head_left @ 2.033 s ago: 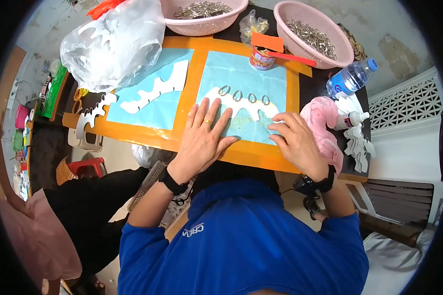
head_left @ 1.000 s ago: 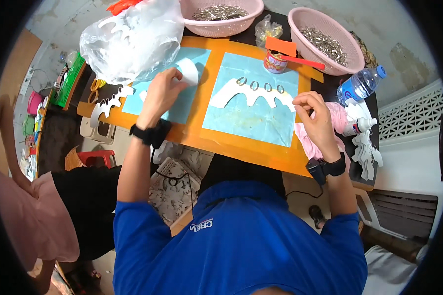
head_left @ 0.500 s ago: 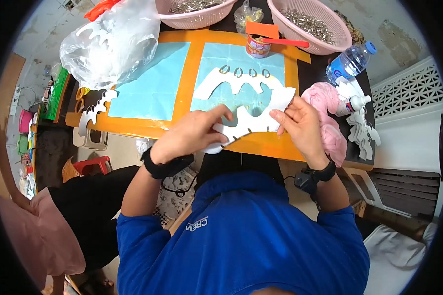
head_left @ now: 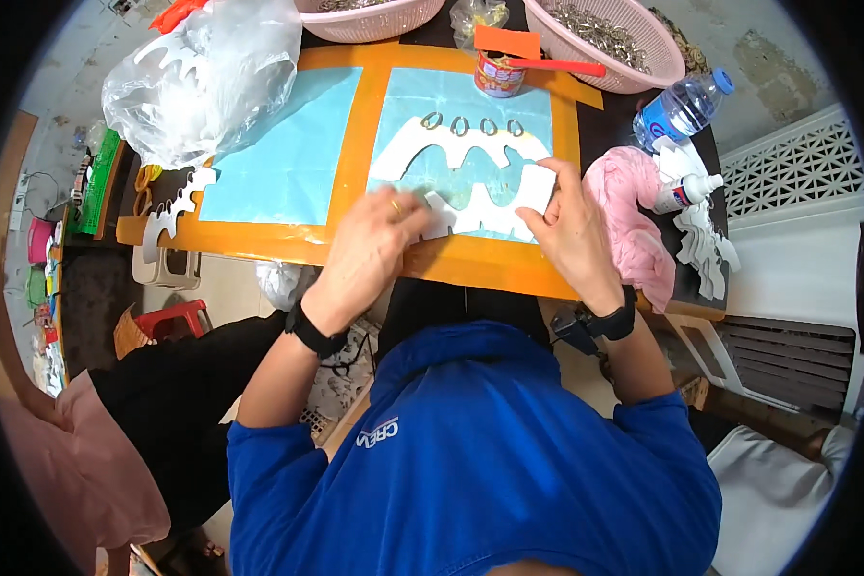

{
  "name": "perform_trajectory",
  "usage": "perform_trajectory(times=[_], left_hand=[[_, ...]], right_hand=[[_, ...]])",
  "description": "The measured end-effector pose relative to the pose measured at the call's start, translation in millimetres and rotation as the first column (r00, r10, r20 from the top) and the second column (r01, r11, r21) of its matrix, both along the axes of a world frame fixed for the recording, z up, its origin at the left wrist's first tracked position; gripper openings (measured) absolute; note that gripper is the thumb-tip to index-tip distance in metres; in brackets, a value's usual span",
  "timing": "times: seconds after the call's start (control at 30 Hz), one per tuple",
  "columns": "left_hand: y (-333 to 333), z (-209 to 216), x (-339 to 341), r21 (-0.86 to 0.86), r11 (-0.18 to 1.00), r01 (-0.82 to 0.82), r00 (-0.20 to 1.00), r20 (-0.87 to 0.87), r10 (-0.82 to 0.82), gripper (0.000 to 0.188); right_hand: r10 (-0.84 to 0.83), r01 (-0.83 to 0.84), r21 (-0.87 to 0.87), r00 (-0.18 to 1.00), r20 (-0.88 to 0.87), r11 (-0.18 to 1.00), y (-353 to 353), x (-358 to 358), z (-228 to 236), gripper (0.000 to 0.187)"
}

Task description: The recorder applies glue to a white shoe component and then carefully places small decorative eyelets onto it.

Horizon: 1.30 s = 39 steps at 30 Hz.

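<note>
White cutout (head_left: 485,216) lies flat on the right blue sheet (head_left: 470,115), near the table's front edge. Left hand (head_left: 374,245) and right hand (head_left: 566,226) press its ends, fingers spread, gripping nothing. Step: laying down; next calls for smoothing against the upper cutout (head_left: 451,144).

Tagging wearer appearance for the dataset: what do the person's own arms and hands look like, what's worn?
Both forearms are bare, coming out of a blue short-sleeved top with a small white chest marking. The left hand has a gold-coloured ring on one finger and a black band on the wrist. The right hand shows no ring; its wrist carries a black strap with a small dark device beside it.
</note>
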State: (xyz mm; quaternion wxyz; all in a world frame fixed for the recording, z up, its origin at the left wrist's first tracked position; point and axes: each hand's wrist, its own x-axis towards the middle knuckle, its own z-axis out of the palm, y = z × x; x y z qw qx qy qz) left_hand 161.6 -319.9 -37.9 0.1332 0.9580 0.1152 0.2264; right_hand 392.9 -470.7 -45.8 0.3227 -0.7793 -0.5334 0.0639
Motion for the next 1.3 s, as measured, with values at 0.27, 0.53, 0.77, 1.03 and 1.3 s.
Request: perform_trajectory(times=[0.27, 0.53, 0.77, 1.03, 1.3], left_hand=[[0, 49, -7, -0.562, 0.822, -0.092, 0.994, -0.008, 0.105, 0.035], [118, 63, 127, 0.074, 0.993, 0.089, 0.983, 0.156, -0.099, 0.068], [125, 51, 174, 0.135, 0.986, -0.097, 0.986, -0.125, 0.114, 0.066], [120, 40, 178, 0.080, 0.987, -0.139, 0.990, -0.026, 0.142, 0.057], [120, 33, 179, 0.074, 0.985, -0.155, 0.988, 0.007, 0.155, 0.054]], right_hand=[[0.093, 0.024, 0.359, 0.947, -0.306, 0.933, 25, 52, 51, 0.092], [0.243, -0.170, 0.340, 0.952, -0.186, 0.925, 102, 88, 61, 0.025], [0.138, -0.098, 0.267, 0.982, -0.132, 0.959, 112, 90, 77, 0.028], [0.057, 0.148, 0.346, 0.854, -0.518, 0.927, 133, 115, 61, 0.041], [0.111, 0.240, 0.456, 0.779, -0.618, 0.857, 99, 121, 51, 0.036]])
